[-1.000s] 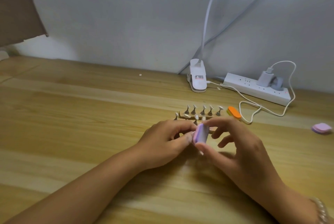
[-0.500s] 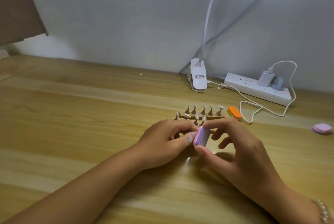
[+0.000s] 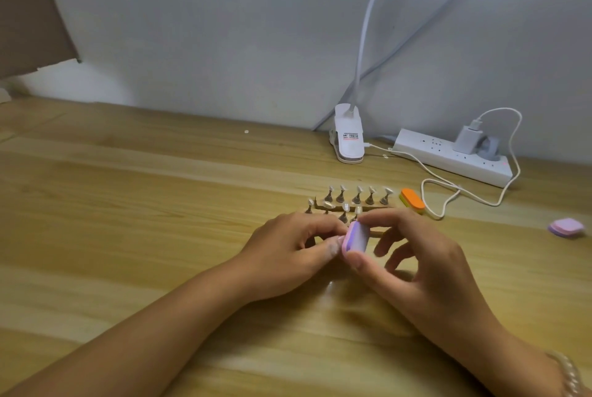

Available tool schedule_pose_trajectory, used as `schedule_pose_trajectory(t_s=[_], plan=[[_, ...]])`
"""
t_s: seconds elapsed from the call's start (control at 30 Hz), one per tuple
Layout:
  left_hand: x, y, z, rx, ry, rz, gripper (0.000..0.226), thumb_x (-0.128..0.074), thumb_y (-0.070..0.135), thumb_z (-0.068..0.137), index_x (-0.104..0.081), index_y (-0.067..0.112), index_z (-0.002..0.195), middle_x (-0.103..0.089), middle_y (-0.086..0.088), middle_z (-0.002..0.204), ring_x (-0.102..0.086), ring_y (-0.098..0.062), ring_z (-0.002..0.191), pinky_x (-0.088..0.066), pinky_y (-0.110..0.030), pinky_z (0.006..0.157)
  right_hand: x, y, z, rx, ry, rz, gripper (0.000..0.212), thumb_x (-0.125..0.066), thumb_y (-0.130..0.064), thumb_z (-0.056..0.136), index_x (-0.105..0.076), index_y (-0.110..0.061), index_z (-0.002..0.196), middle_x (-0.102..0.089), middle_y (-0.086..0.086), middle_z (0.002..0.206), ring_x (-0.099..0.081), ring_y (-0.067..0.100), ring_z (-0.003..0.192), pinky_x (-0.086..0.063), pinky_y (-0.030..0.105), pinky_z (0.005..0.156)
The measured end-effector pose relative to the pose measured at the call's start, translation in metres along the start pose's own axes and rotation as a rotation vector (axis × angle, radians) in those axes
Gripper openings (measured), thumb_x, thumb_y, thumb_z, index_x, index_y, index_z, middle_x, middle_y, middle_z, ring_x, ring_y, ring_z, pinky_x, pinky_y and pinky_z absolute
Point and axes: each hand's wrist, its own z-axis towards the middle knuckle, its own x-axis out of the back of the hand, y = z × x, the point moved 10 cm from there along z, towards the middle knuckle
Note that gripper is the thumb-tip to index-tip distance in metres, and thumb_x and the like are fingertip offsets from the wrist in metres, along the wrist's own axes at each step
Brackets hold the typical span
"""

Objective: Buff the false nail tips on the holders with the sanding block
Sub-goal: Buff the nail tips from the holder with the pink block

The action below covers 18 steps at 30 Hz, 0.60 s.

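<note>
The sanding block (image 3: 355, 236) has moved only a little since the earlier frame, slightly upward. The right hand (image 3: 426, 268) pinches it between thumb and forefinger, just above the wooden table (image 3: 128, 204). The left hand (image 3: 288, 252) has its fingers curled, with the tips at the block's edge; I cannot tell if they hold something. Just behind the hands stand the nail tips on holders (image 3: 357, 196), with an orange block (image 3: 412, 200) beside the row.
</note>
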Motion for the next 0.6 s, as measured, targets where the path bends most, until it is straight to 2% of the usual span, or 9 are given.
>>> schedule_pose_trajectory(t_s=[0.1,0.17,0.27,0.37,0.43,0.53,0.6], plan=[[-0.002,0.001,0.001,-0.007,-0.012,-0.002,0.022,-0.05,0.044,0.092,-0.07,0.036,0.096,-0.07,0.019,0.089,-0.064,-0.022,0.08,-0.051,-0.049,0.075,0.004,0.009,0.001,-0.072,0.014,0.062,0.034,-0.072,-0.046,0.08,-0.069,-0.021,0.103,-0.069,-0.013,0.098,-0.065,0.014,0.074,-0.053,0.031,0.054],[-0.002,0.0,0.0,-0.009,-0.017,0.003,0.021,-0.05,0.045,0.093,-0.07,0.038,0.093,-0.069,0.023,0.087,-0.062,-0.017,0.075,-0.051,-0.043,0.07,0.006,0.009,0.002,-0.066,0.024,0.033,0.036,-0.068,-0.045,0.082,-0.071,-0.02,0.107,-0.069,-0.012,0.1,-0.065,0.014,0.073,-0.054,0.033,0.054],[-0.003,-0.001,-0.001,-0.005,-0.02,0.027,0.02,-0.049,0.042,0.091,-0.069,0.042,0.094,-0.065,0.026,0.082,-0.053,-0.007,0.065,-0.046,-0.036,0.067,-0.002,-0.003,-0.001,0.025,-0.029,0.015,0.032,-0.073,-0.033,0.086,-0.07,-0.017,0.114,-0.069,-0.009,0.105,-0.064,0.012,0.069,-0.052,0.025,0.051],[-0.001,0.001,0.0,-0.013,-0.017,-0.007,0.02,-0.051,0.041,0.094,-0.071,0.036,0.095,-0.07,0.022,0.088,-0.064,-0.015,0.078,-0.052,-0.046,0.074,0.005,0.01,0.001,-0.078,0.02,0.043,0.033,-0.067,-0.039,0.085,-0.072,-0.02,0.111,-0.071,-0.011,0.103,-0.063,0.01,0.065,-0.051,0.026,0.051],[-0.001,0.002,0.0,-0.019,-0.014,-0.033,0.019,-0.052,0.039,0.094,-0.071,0.034,0.095,-0.07,0.02,0.088,-0.064,-0.021,0.077,-0.052,-0.049,0.074,0.005,0.006,0.002,-0.044,0.021,-0.004,0.032,-0.068,-0.04,0.088,-0.071,-0.019,0.112,-0.07,-0.011,0.103,-0.062,0.009,0.063,-0.051,0.025,0.05],[-0.002,-0.002,0.0,-0.013,-0.005,0.001,0.022,-0.05,0.038,0.091,-0.071,0.034,0.096,-0.064,0.023,0.081,-0.052,-0.009,0.062,-0.045,-0.038,0.063,-0.004,-0.01,-0.003,0.073,-0.032,-0.043,0.036,-0.065,-0.04,0.086,-0.07,-0.018,0.114,-0.067,-0.011,0.108,-0.061,0.008,0.061,-0.049,0.021,0.05],[-0.002,-0.001,0.0,-0.023,-0.001,-0.001,0.023,-0.051,0.038,0.092,-0.072,0.033,0.098,-0.065,0.023,0.082,-0.049,-0.007,0.06,-0.041,-0.033,0.059,0.001,-0.004,-0.001,0.016,-0.005,-0.015,0.033,-0.068,-0.042,0.086,-0.07,-0.02,0.111,-0.067,-0.013,0.106,-0.061,0.008,0.059,-0.048,0.023,0.049]])
